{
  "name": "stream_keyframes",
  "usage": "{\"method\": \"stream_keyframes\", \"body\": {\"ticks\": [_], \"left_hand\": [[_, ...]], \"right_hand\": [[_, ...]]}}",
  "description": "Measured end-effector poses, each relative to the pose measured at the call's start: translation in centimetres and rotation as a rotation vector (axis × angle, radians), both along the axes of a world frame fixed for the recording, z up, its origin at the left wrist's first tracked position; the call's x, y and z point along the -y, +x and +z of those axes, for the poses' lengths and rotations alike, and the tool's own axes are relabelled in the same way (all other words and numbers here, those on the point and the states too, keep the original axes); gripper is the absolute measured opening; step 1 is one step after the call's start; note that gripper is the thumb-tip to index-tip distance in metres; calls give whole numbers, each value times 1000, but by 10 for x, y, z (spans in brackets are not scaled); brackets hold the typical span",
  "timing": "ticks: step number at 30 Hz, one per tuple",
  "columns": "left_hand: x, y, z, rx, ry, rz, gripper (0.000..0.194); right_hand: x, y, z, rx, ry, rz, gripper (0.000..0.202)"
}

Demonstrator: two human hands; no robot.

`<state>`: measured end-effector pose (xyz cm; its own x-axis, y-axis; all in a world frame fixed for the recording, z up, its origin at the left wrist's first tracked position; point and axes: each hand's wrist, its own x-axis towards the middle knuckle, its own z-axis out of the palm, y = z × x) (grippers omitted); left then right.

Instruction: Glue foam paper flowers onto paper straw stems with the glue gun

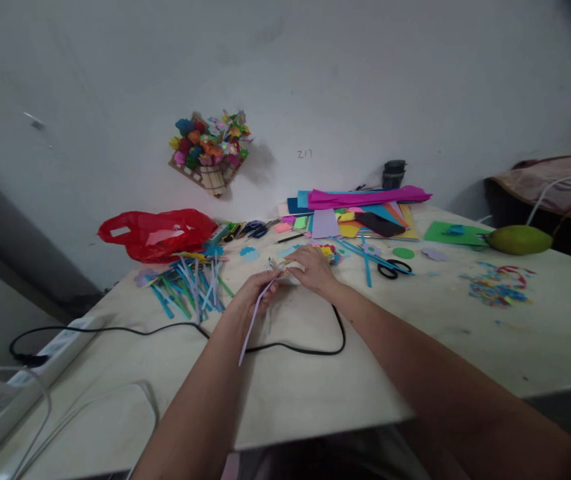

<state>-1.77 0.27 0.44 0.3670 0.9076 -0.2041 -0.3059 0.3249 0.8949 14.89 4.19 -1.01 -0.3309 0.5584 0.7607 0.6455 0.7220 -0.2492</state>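
Across the left hand (259, 288), which pinches its far end, a lilac strip (250, 329) slants lengthwise, near end leftward; alongside, the right hand (312, 268) curls (grip unclear).

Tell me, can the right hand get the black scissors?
Probably yes: the black scissors lie to the right of the right hand, among thin blue strips that shouldn't block it. That hand is busy near the purple strip, though.
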Motion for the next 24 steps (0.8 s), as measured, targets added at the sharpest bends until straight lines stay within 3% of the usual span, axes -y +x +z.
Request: {"method": "stream_keyframes", "body": {"ticks": [5,11,19,24], "left_hand": [[1,0,2,-109,-15,-4,19],[-3,-6,-4,-343,77,26,22],[-4,-7,-6,-320,48,-13,23],[-5,-7,-8,-298,75,-22,23]], "right_hand": [[1,2,4,80,-71,-20,12],[-6,7,1,91,-204,-44,22],[-10,15,3,-151,-538,257,10],[-7,15,5,-302,-718,342,6]]}}
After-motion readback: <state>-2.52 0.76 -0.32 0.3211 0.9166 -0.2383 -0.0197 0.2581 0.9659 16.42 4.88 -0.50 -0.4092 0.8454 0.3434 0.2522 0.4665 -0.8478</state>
